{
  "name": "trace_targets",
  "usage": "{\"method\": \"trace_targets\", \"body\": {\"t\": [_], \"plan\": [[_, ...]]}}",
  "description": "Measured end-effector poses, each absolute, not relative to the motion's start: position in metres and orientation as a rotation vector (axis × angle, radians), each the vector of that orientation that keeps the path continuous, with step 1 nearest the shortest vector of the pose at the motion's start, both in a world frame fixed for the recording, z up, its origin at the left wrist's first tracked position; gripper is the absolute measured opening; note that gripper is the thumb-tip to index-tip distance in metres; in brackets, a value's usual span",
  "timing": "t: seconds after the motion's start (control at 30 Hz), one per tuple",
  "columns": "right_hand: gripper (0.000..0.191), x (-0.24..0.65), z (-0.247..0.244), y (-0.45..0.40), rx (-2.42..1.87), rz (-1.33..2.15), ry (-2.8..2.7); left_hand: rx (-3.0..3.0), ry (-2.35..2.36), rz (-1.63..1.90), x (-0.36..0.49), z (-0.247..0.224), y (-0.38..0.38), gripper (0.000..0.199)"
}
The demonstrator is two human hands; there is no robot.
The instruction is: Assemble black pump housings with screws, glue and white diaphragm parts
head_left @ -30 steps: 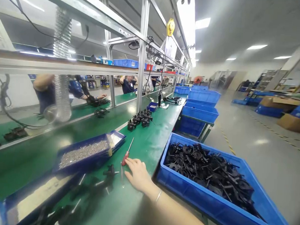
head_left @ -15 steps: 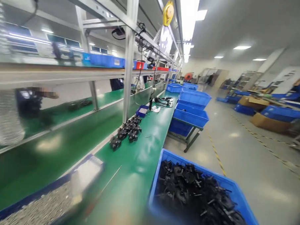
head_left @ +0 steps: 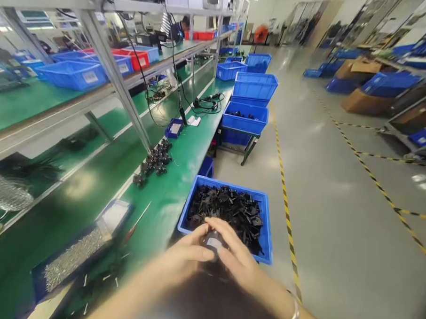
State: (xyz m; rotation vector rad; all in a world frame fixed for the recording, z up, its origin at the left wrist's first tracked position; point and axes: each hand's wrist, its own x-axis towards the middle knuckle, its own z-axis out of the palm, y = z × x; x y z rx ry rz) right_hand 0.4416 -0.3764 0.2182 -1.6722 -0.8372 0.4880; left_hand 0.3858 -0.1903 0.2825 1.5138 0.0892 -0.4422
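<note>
Near: we are gripping a dark part [head_left: 214,244] between the fingers [head_left: 229,235] of our left hand [head_left: 185,256] and right hand [head_left: 242,266] | just beyond: a blue bin [head_left: 267,232] of black parts [head_left: 228,201] is standing right of the table [head_left: 184,177] | risk: fingers slipping, we could be dropping it

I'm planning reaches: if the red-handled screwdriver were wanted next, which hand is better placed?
Probably the left hand: the screwdriver lies on the green bench to its left, with the right hand farther away. Both hold a dark part, so the right might have to support it.
</note>
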Motion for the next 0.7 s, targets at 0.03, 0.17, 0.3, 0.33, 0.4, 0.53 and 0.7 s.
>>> {"method": "trace_targets", "body": {"t": [0.03,0.17,0.3,0.33,0.4,0.53,0.7], "plan": [[0.053,0.443,0.230,-0.390,-1.677,0.466,-0.782,1.358,0.068,-0.502,0.394,0.286,-0.198,0.052],[0.051,0.441,0.277,-0.426,-1.685,0.404,-0.525,1.042,0.037,-0.715,0.429,0.317,-0.222,0.046],[0.050,0.423,0.298,-0.440,-1.722,0.290,-0.321,1.079,-0.141,-0.899,0.449,0.342,-0.238,0.067],[0.052,0.416,0.298,-0.443,-1.744,0.250,-0.284,1.092,-0.177,-0.944,0.451,0.344,-0.239,0.074],[0.057,0.399,0.293,-0.451,-1.779,0.192,-0.260,1.126,-0.201,-1.033,0.451,0.345,-0.239,0.073],[0.059,0.361,0.276,-0.481,-1.801,0.190,-0.253,1.236,-0.261,-1.117,0.445,0.342,-0.245,0.058],[0.064,0.334,0.271,-0.566,-1.833,0.150,-0.060,1.192,-0.505,-1.125,0.440,0.335,-0.338,0.085]]}}
